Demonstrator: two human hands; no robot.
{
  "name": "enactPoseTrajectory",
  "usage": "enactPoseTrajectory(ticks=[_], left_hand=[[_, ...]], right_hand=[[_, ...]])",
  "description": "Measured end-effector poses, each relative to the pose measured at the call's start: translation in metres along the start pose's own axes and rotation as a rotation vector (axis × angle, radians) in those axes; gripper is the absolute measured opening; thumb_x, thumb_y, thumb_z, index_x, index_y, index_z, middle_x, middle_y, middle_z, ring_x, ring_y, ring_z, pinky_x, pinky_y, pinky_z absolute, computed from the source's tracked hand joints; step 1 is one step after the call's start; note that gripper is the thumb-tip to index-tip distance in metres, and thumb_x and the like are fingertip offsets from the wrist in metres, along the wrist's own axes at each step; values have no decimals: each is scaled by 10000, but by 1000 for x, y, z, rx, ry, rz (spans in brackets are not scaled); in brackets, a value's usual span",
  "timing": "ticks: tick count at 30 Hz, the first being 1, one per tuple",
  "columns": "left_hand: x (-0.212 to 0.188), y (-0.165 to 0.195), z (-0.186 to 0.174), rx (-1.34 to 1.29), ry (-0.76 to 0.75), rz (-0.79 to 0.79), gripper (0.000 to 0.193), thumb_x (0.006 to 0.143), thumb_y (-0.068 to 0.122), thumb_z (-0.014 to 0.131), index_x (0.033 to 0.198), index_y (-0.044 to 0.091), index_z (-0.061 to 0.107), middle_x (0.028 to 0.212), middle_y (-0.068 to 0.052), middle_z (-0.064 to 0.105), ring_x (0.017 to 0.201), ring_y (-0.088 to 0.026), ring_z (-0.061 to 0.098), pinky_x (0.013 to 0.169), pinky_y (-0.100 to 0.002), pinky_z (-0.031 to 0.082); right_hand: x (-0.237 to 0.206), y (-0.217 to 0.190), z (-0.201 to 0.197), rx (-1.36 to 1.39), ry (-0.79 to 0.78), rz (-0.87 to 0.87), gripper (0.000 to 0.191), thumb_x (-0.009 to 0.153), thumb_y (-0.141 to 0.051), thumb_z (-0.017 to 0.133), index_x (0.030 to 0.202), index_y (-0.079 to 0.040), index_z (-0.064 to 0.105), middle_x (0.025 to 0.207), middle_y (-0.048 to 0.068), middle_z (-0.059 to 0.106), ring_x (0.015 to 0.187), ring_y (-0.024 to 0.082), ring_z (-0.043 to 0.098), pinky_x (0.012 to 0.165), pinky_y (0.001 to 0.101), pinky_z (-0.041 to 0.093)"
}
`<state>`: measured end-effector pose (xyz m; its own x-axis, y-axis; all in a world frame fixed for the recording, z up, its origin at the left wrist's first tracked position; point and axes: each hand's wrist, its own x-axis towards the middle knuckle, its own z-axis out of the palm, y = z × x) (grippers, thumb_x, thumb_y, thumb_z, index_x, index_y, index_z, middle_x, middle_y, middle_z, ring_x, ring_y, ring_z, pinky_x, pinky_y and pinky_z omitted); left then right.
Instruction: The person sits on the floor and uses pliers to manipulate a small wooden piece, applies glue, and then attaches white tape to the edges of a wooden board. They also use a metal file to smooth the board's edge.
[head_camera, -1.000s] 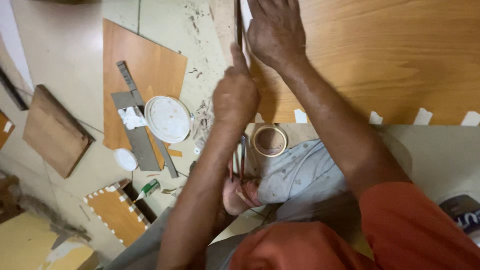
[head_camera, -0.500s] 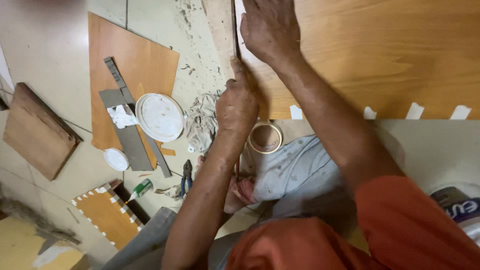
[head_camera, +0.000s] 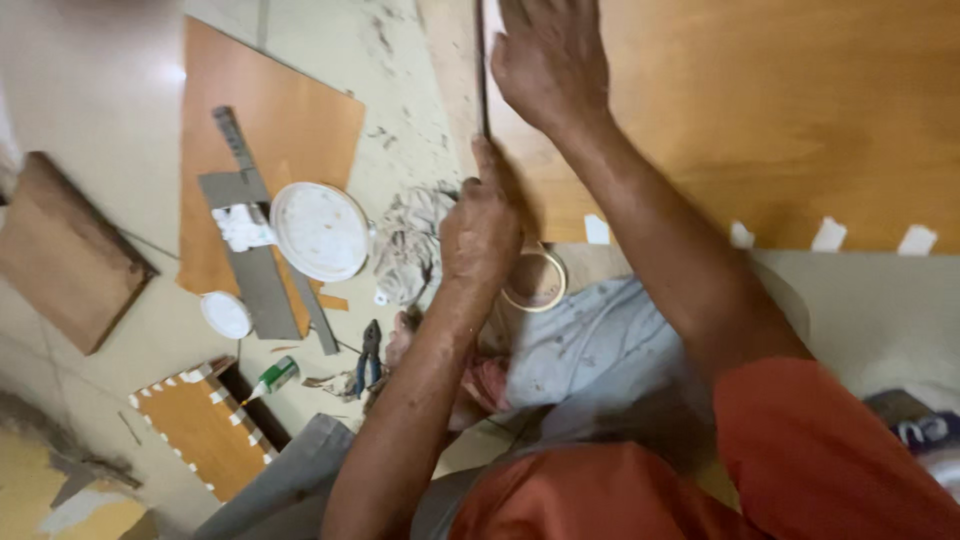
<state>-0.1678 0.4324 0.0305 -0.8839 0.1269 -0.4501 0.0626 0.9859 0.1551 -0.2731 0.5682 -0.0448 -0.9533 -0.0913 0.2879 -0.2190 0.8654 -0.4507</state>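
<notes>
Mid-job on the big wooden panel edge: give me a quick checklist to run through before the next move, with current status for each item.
1. Right hand flat on the large wooden panel, bracing it: ok.
2. Left hand closed at the panel's left edge: ok; what it grips: cannot tell.
3. Tape roll within reach beside the left wrist: ok.
4. Pliers lying apart on the floor: ok.
5. Floor by the edge free of debris: not ok, rag and dust there.

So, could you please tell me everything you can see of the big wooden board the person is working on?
The large board looks like orange-brown wood laminate with a smooth, faintly grained face. It lies flat, filling the upper right and running out of frame. Small white tape tabs line its lower edge. The right hand presses flat on it near its left edge, and the left hand is closed at that same edge; whatever it grips is hidden.
</notes>
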Motion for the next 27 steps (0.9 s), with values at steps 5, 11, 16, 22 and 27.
enactPoseTrajectory(ticks=[5, 11, 16, 22, 27], left_hand=[[-2, -14, -2, -83, 42, -17, 777, 903, 85, 574, 1577, -40, 208, 900, -242, 693, 691, -380, 709, 579, -513, 562], [-27, -18, -54, -86, -7, -64, 756, 938, 112, 601, 1594, -27, 253, 935, -243, 741, 759, -372, 716, 672, -505, 566], [-64, -4, -71, -62, -49, -54, 762, 890, 54, 591, 1558, -42, 238, 957, -259, 703, 723, -368, 722, 606, -494, 578], [-59, -2, -40, 6, -143, -71, 729, 947, 76, 532, 1579, -68, 198, 937, -265, 673, 743, -390, 723, 602, -495, 594], [-34, -15, -11, -76, -124, -43, 763, 950, 125, 558, 1579, -71, 174, 918, -279, 685, 751, -404, 719, 633, -510, 582]], right_hand=[[-7, -2, 0, 13, -104, -2, 595, 1071, -275, 596, 1544, 54, 450, 1557, 244, 446, 1448, 379, 365, 1198, 571, 209], [-38, -20, -15, 34, -234, 29, 658, 1100, -312, 527, 1619, 42, 330, 1714, 222, 224, 1590, 348, 133, 1278, 543, 39], [-39, -25, -16, -1, -203, 2, 645, 1134, -306, 528, 1637, 46, 328, 1719, 232, 251, 1599, 357, 150, 1284, 557, 49], [-38, -27, -15, 44, -291, 64, 659, 1109, -285, 548, 1632, 56, 338, 1675, 232, 316, 1569, 373, 216, 1282, 573, 97], [-33, -35, -24, -23, -201, 9, 679, 1065, -268, 601, 1608, 66, 366, 1656, 245, 353, 1543, 383, 245, 1261, 575, 119]])
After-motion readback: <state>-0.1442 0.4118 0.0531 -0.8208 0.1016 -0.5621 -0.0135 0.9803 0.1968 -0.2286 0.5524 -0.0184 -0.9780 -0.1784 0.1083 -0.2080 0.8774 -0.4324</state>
